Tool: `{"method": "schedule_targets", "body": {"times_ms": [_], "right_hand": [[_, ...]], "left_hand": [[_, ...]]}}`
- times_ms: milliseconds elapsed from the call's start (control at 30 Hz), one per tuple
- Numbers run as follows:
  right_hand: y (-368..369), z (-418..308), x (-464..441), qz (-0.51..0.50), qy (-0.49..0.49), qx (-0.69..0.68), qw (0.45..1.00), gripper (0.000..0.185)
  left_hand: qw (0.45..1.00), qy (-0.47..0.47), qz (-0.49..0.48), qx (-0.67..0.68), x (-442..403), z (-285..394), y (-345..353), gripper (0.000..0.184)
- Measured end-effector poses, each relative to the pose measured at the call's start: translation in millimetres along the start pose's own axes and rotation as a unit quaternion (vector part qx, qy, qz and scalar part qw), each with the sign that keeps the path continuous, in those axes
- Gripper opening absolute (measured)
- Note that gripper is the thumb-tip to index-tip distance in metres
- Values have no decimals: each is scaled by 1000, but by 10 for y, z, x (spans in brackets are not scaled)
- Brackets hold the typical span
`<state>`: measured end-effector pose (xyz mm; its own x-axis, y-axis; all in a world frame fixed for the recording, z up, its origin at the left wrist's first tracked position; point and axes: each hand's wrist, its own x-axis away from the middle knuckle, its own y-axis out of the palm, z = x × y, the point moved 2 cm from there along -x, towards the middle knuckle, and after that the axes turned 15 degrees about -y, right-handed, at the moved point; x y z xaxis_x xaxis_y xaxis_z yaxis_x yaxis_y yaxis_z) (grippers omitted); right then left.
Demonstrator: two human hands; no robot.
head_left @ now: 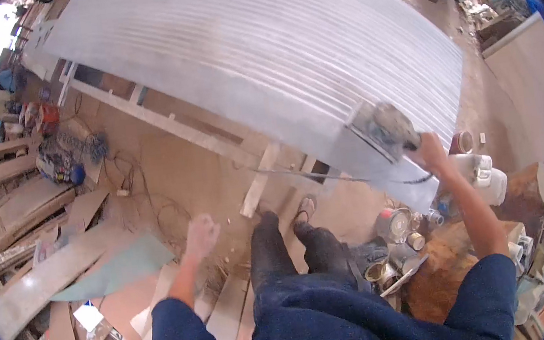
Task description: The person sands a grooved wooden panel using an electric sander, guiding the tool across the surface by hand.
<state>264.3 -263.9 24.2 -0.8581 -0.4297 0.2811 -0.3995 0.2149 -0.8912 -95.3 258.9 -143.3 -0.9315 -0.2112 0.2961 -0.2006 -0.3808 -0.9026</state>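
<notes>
A large grey-white panel [224,53] with a grooved surface lies across the upper middle of the head view, raised on a wooden frame. My right hand [431,152] is wrapped round the rear handle of a dusty power sander [382,130]. The sander's flat base rests on the panel near its right front corner. From the sander, a dark cable [327,175] runs left along the panel's near edge. My left hand [203,235] hangs in the air over the floor, fingers curled in, holding nothing that I can see.
Paint cans [394,224] and white plastic jugs [487,177] stand at the right. A wooden beam [260,181] juts out from under the panel near my feet. Boards and sheet offcuts [118,270] are piled at the left. Loose cords [145,185] lie on the dusty floor.
</notes>
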Motion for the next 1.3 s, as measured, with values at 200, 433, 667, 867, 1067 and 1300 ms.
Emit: {"method": "schedule_targets", "body": {"times_ms": [200,433,667,867,1067,1300], "right_hand": [[13,750,710,24,17,-1,1000,44],[17,283,325,17,5,-44,999,42],[268,-1076,-846,-8,-24,12,1000,43],[424,-2217,-2148,-31,-109,55,992,48],[402,-2882,-2771,-47,-168,2,985,28],[199,-1883,-2242,-28,-242,-30,969,25]], "left_hand": [[963,57,230,125,-420,1679,-118,35],[965,174,85,175,-1108,1459,146,15],[936,-229,-94,251,951,549,377,32],[880,39,-259,396,794,1382,1028,37],[915,8,-61,399,-1433,1849,-641,23],[905,-60,325,266,-3140,2365,-908,78]]}}
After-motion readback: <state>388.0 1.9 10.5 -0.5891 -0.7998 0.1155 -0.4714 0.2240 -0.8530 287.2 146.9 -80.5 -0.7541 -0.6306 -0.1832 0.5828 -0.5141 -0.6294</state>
